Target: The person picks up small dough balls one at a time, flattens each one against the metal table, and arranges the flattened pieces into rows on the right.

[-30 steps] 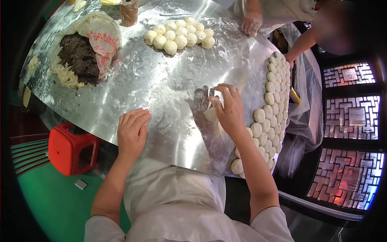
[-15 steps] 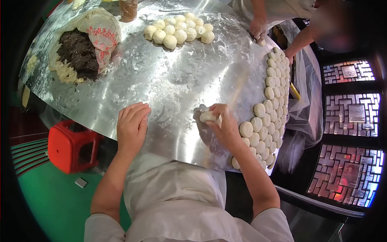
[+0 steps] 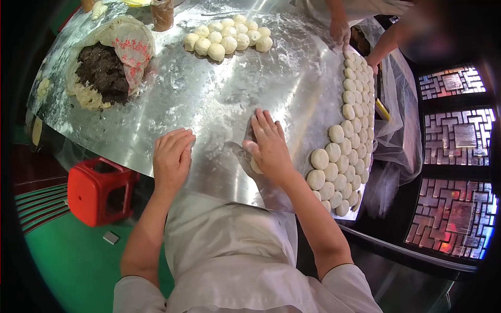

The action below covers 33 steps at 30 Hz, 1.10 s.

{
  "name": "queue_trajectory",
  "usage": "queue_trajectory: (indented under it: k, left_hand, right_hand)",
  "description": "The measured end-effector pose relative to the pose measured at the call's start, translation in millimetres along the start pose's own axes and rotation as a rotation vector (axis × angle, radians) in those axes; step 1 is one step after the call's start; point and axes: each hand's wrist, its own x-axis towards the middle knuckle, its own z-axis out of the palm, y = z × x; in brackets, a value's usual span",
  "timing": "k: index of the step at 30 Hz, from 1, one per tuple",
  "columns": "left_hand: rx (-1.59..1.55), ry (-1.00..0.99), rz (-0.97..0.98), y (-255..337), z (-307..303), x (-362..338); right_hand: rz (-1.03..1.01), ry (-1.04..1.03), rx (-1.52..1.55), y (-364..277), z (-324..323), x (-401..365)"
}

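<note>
My right hand (image 3: 269, 148) lies over a dough piece (image 3: 255, 166) on the metal table, fingers stretched out and thumb apart. The palm covers most of the dough; a pale edge shows at its left side. My left hand (image 3: 173, 156) rests near the table's front edge, fingers extended side by side with nothing in them. To the right of my right hand, rows of flattened dough rounds (image 3: 331, 171) run along the table's right edge. Farther back sits a cluster of dough balls (image 3: 228, 43).
Dark crumbly filling (image 3: 103, 73) sits in an open plastic bag (image 3: 133, 44) at the back left, near a brown container (image 3: 162, 14). A co-worker's hand (image 3: 340, 34) touches the far dough rounds. A red stool (image 3: 86, 195) stands left, below the floury metal table (image 3: 203, 117).
My right hand has gone from gripping the dough piece with bent fingers to lying stretched out over it on the table. My left hand stays in place. The co-worker's hand has moved toward the far rounds.
</note>
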Motion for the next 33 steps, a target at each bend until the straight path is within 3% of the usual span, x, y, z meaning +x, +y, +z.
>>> queue_trajectory:
  k: [1, 2, 3, 5, 9, 11, 14, 16, 21, 23, 24, 25, 27, 29, 31, 33]
  left_hand:
    - [0.004, 0.009, 0.004, -1, -1, 2]
    - [0.006, 0.010, 0.005, 0, -2, 2]
    - [0.002, 0.009, 0.009, 2, -1, 1]
    - [0.003, 0.016, 0.009, 2, -1, 0]
    - [0.021, 0.013, 0.015, 1, 1, 1]
    - [0.014, 0.004, 0.016, 2, 1, 1]
    - [0.010, 0.004, 0.016, 2, 1, 3]
    - [0.018, -0.008, 0.003, 3, 0, 2]
    - [0.032, -0.009, 0.007, 2, 2, 0]
    - [0.042, -0.008, 0.015, 2, 2, -1]
    - [0.041, -0.015, 0.016, 0, 2, -1]
    - [0.040, -0.020, 0.014, -2, 2, -1]
    - [0.028, -0.020, 0.004, -2, 2, -1]
    - [0.037, -0.034, -0.015, 0, 2, -1]
    - [0.034, -0.039, -0.020, 2, 0, 0]
    - [0.038, -0.041, -0.033, 1, 2, 0]
  right_hand:
    - [0.038, -0.083, 0.089, 9, -11, -3]
    - [-0.113, 0.010, -0.190, 12, -24, -15]
    - [-0.110, 0.010, -0.197, 8, -27, -27]
    - [0.162, -0.194, 0.259, 4, -36, -49]
    - [0.336, -0.096, 0.423, 18, -59, -69]
    - [0.076, 0.340, 0.046, 63, -71, -64]
    - [0.044, 0.357, -0.113, 113, -87, -70]
    - [0.162, 0.211, 0.022, 130, -93, -71]
    - [0.155, 0.221, -0.084, 154, -106, -27]
    - [0.017, 0.046, -0.103, 167, -107, -14]
    - [0.041, -0.120, -0.092, 174, -111, -10]
    - [0.044, -0.104, -0.094, 179, -114, -8]
    - [0.076, -0.345, -0.097, 185, -119, -3]
    - [0.104, -0.331, -0.048, 184, -117, -2]
    - [0.036, -0.117, -0.123, 176, -114, 0]
    - [-0.040, -0.136, -0.138, 169, -109, 8]
